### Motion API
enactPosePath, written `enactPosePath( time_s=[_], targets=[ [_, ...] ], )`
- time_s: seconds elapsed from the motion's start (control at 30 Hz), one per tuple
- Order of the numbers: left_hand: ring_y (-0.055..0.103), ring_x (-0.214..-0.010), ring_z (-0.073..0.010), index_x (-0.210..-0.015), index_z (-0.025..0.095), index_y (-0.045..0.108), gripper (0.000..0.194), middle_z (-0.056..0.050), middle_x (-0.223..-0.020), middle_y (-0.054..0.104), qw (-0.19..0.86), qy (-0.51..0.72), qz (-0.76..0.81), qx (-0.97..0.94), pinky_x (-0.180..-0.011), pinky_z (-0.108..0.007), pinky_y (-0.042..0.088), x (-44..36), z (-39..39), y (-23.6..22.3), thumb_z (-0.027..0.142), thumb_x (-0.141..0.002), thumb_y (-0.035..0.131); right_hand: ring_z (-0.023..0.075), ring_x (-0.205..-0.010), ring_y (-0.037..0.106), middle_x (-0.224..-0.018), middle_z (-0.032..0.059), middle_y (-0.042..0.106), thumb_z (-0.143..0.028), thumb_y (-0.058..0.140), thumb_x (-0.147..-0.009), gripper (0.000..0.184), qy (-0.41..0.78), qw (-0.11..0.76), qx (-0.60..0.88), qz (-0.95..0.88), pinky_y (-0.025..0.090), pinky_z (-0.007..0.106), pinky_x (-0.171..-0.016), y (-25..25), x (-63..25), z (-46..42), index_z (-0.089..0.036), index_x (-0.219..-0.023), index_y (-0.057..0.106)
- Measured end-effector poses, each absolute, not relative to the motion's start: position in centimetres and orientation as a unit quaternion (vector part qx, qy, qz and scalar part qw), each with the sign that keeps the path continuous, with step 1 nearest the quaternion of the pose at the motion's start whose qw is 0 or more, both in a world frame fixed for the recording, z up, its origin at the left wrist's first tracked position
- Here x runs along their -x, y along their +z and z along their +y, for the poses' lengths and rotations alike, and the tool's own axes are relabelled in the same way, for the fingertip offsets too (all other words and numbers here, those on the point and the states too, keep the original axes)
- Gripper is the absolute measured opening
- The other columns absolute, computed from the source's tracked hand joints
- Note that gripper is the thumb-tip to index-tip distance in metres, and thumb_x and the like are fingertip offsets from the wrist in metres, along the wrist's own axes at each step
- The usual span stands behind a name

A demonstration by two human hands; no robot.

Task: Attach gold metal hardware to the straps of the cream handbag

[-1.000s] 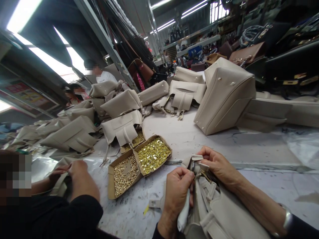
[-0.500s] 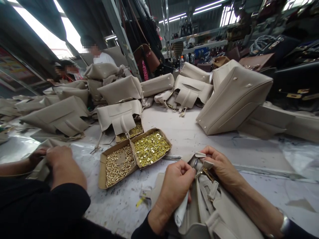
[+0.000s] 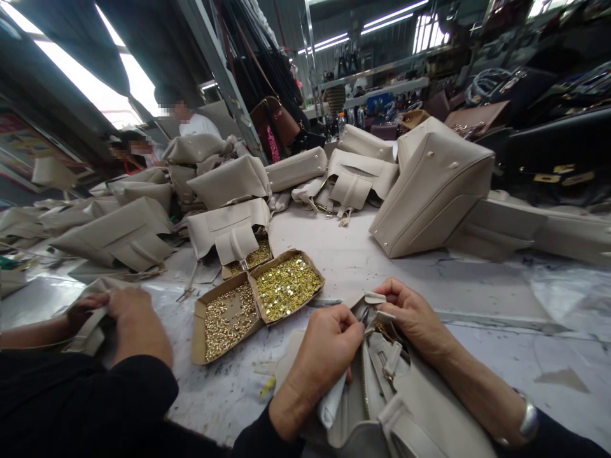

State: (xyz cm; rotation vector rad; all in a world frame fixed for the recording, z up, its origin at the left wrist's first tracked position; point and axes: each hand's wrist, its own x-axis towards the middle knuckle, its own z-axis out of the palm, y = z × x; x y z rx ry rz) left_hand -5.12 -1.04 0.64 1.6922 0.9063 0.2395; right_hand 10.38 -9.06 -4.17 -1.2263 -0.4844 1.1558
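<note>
A beige handbag [image 3: 434, 407] lies in front of me, its zipper side up and its top edge raised between my hands. My left hand [image 3: 324, 346] is closed around a slim pointed metal tool [image 3: 365, 315], its tip at the bag's edge. A white wrapped piece [image 3: 331, 401] shows under that hand; whether it is the tool's handle I cannot tell. My right hand [image 3: 415, 318] pinches the bag's edge by small beige leather tabs [image 3: 375, 298]. Just left of my hands are cardboard trays of gold rivets [image 3: 286, 286] and small gold studs [image 3: 226, 324].
A co-worker's hands [image 3: 126, 318] handle a beige piece at the left. Several beige bags [image 3: 229, 181] are piled across the back. A large bag with metal feet [image 3: 429, 191] stands tilted at right. Clear plastic sheeting [image 3: 568, 299] lies on the table's right side.
The view has shifted slightly. My hands keep their hold at the bag's edge, and the tool's tip shows a little more clearly. The co-worker's hands have moved slightly.
</note>
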Motion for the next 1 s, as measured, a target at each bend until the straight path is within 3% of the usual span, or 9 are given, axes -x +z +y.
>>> enactPosePath(
  time_s=[0.3,0.5,0.67,0.83,1.0],
  targets=[
    [0.049,-0.033,-0.0124,-0.061,0.02,0.056,0.023,0.002,-0.048,0.055,0.503,0.115,0.39,-0.763,-0.036,-0.022,0.027,5.7,-1.3,0.7,0.027,-0.083,0.055,0.0109,-0.056,0.052,-0.071,-0.0033,0.066,-0.028,0.072,-0.064,0.028,0.491,0.632,0.545,-0.249,0.041,0.022,-0.051,-3.7,-10.4,-9.0,-0.021,-0.086,0.055],
    [0.051,-0.05,-0.0147,-0.057,0.02,0.056,0.025,0.0,-0.052,0.057,0.292,0.077,0.317,-0.899,-0.052,-0.026,0.025,5.1,-0.3,2.5,0.014,-0.081,0.057,0.013,-0.062,0.054,-0.072,-0.0024,0.064,-0.028,0.068,-0.068,0.023,0.444,0.608,0.584,-0.304,0.042,0.024,-0.056,-3.9,-10.4,-9.1,-0.02,-0.086,0.056],
    [0.061,-0.06,-0.0215,-0.075,0.019,0.063,0.015,-0.008,-0.068,0.069,0.125,0.029,0.285,-0.95,-0.056,-0.032,0.02,4.6,-1.0,2.8,0.015,-0.087,0.056,0.014,-0.066,0.054,-0.074,-0.0021,0.063,-0.029,0.065,-0.07,0.021,0.397,0.6,0.614,-0.326,0.042,0.025,-0.059,-3.9,-10.5,-9.2,-0.02,-0.087,0.058],
    [0.064,-0.061,-0.0213,-0.078,0.019,0.059,0.015,-0.005,-0.068,0.068,0.134,0.085,0.264,-0.952,-0.057,-0.033,0.024,5.2,-1.6,0.9,0.015,-0.091,0.052,0.012,-0.059,0.051,-0.07,-0.0037,0.062,-0.029,0.066,-0.069,0.022,0.443,0.605,0.588,-0.303,0.04,0.024,-0.054,-3.8,-10.6,-9.1,-0.021,-0.086,0.054],
    [0.057,-0.055,-0.0164,-0.071,0.02,0.054,0.02,-0.001,-0.06,0.061,0.225,0.168,0.285,-0.916,-0.057,-0.03,0.028,5.8,-1.5,-1.0,0.019,-0.091,0.052,0.0112,-0.059,0.05,-0.071,-0.0035,0.062,-0.03,0.07,-0.067,0.028,0.471,0.611,0.572,-0.278,0.04,0.022,-0.053,-3.8,-10.5,-9.0,-0.02,-0.088,0.054]
  ],
)
